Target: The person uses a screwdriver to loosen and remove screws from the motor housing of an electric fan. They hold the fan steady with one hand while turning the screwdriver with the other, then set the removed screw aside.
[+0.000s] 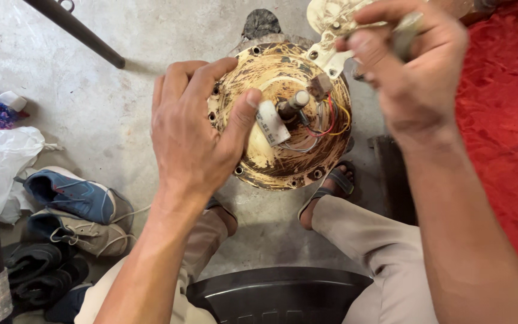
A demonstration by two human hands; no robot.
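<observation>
Hands: left [196, 129] spread on fan motor [283, 114], right [412, 66] pinching a bracket [331, 24], above concrete floor [121, 102].

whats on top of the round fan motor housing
On the round motor housing sit a centre shaft, a white capacitor and coloured wires. The left hand covers its left side, so anything there is hidden.
</observation>
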